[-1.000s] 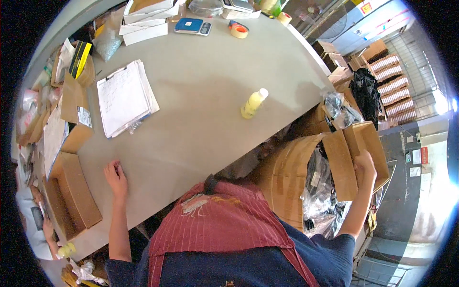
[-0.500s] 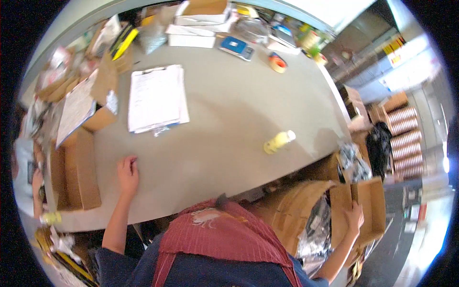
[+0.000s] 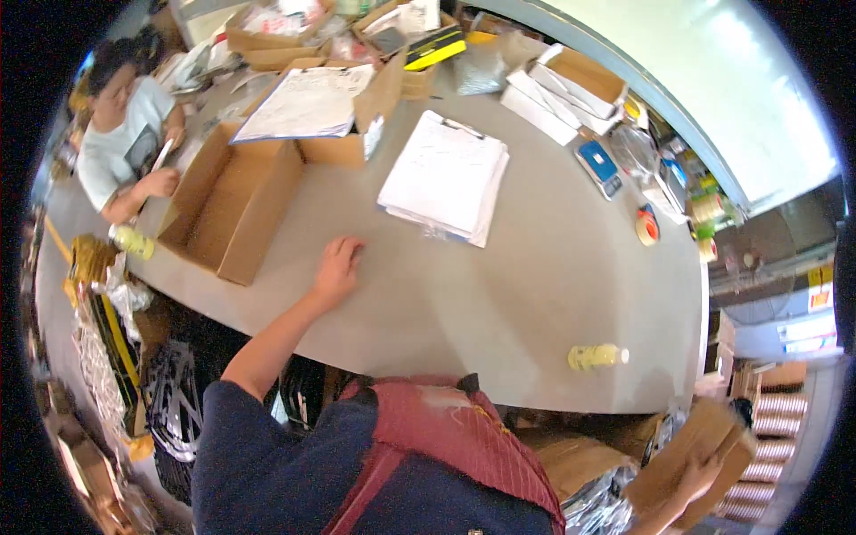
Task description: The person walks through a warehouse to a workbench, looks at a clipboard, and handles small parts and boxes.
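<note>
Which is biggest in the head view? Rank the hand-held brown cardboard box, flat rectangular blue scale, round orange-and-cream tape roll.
1. Brown cardboard box in the right hand
2. Flat rectangular blue scale
3. Round orange-and-cream tape roll

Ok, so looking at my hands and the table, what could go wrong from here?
Your right hand alone grips the cardboard box, so it might slip. If that box swung over the table, it could knock the yellow bottle near the edge. The long open box sits close to the table's edge too, so a bump might push it off.
</note>
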